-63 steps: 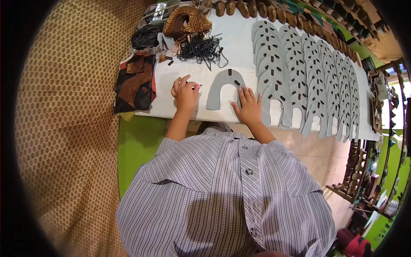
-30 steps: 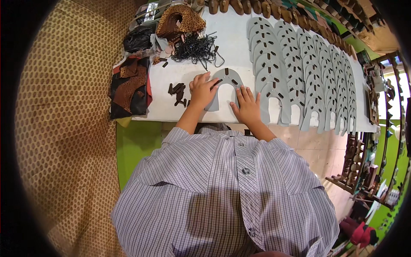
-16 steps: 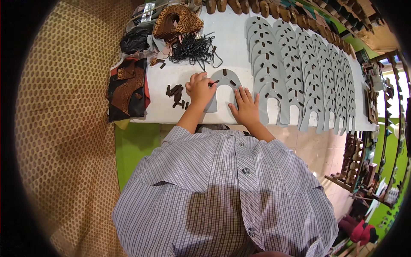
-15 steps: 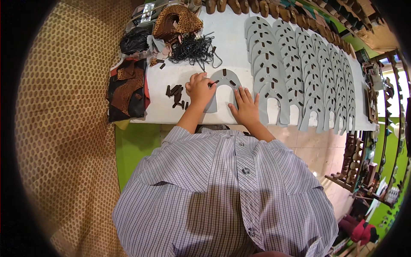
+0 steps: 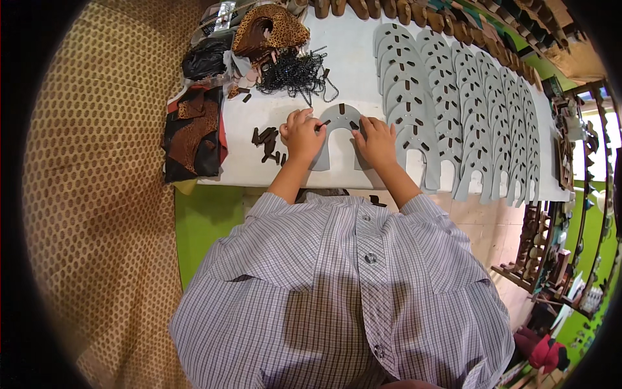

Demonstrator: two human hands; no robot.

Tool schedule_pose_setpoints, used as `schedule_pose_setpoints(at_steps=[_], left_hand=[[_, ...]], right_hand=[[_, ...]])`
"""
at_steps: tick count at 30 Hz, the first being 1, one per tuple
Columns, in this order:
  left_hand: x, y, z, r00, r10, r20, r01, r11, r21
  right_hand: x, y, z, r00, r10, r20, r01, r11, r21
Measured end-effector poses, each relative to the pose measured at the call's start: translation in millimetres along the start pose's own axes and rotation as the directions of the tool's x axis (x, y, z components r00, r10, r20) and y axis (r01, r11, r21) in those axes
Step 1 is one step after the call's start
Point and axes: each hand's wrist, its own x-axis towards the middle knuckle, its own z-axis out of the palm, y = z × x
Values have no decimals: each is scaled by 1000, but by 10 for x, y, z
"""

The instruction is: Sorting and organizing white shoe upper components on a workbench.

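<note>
In front of me on the white table lies a grey U-shaped cut piece [image 5: 341, 117], its rounded end pointing away. Small dark brown strips sit on it, one at the top of the curve and one toward each side. My left hand [image 5: 302, 136] rests on its left side, thumb and finger closed at a dark brown strip there; the fingertips partly hide it. My right hand [image 5: 378, 144] lies over the right side, fingers stretched forward, thumb apart, beside the right strip [image 5: 354, 125]. A small pile of loose brown strips [image 5: 267, 141] lies left of my left hand.
Overlapping rows of similar grey pieces [image 5: 408, 94] with brown strips cover the table's right side. At the back left are a tangle of black beaded cords [image 5: 289, 72] and leopard-print material [image 5: 275, 27]. Brown shoe forms [image 5: 418, 19] line the far edge. Dark scraps [image 5: 194, 139] lie left.
My right hand has slid up and inward along the grey piece, its fingers now beside the right strip. My left hand stays in nearly the same place.
</note>
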Motion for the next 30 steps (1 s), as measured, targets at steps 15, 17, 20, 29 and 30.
schedule_pose_setpoints(at_steps=[15,17,20,29,30], left_hand=[[12,106,-17,993,118,25,-117,993,-16],[-17,114,-10,989,143,27,-144,989,26],[-58,97,26,982,187,16,-188,978,91],[-162,167,5,963,271,-1,-263,935,236],[-172,163,12,961,275,10,-268,928,260]], right_hand=[[505,-83,89,994,-36,108,24,994,110],[611,-108,73,989,-23,148,-1,988,158],[770,-153,47,949,1,314,-64,979,193],[880,-164,285,889,26,456,-55,997,52],[912,-164,295,869,32,493,-72,995,62]])
